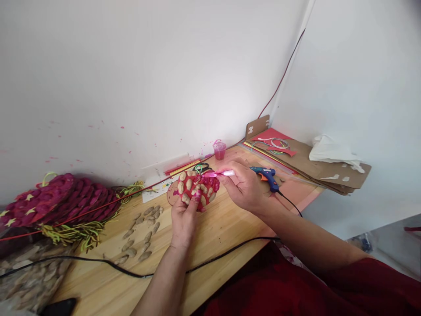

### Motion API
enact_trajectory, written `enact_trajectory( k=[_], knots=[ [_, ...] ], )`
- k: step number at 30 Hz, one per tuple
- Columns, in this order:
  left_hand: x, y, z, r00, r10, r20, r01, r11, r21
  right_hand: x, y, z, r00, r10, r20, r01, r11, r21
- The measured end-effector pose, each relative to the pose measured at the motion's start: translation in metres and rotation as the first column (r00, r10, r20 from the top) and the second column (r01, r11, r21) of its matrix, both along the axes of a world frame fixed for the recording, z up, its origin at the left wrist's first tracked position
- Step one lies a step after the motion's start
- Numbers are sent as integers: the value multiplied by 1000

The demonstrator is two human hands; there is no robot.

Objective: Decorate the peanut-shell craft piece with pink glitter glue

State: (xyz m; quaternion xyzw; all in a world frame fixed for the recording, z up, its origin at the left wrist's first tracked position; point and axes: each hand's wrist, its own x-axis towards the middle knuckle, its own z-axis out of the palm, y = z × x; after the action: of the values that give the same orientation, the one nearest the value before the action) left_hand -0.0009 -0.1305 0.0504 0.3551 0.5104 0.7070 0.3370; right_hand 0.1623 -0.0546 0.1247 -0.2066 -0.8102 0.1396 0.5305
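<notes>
My left hand (186, 217) grips a round red peanut-covered disc (206, 202) from below, thumb pressed on its face. Whole peanuts in their shells stud the disc; those at its upper right are coated in magenta paint, while the others are bare tan. In my right hand (243, 184) a paintbrush (227, 173) with a pale handle is pinched, its pink bristle end on the painted part of the disc. A clear cup of magenta paint (220, 151) stands behind, against the wall. Loose peanuts (148, 237) lie on the wooden table (210, 259), left of my left hand.
Finished-looking magenta discs with stars and yarn fringe (66, 197) are stacked at left, above a bag of peanuts (29, 276). A blue glue gun (270, 177) lies right, near cardboard sheets (302, 160). Black scissors (205, 166) sit behind the disc. A black cable (138, 275) crosses the front.
</notes>
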Motion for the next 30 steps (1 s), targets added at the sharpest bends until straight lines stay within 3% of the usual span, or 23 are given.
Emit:
enact_trajectory(
  k=[20, 30],
  knots=[
    [0, 0, 1, 1000, 8, -1, -8, 1000, 2, -2, 3, -4, 998, -2, -67, -3, 998, -64],
    [-1, 2, -1, 1000, 23, -20, -23, 1000, 16, -2, 2, -1, 999, -4, -48, 3, 1000, -21]
  ],
)
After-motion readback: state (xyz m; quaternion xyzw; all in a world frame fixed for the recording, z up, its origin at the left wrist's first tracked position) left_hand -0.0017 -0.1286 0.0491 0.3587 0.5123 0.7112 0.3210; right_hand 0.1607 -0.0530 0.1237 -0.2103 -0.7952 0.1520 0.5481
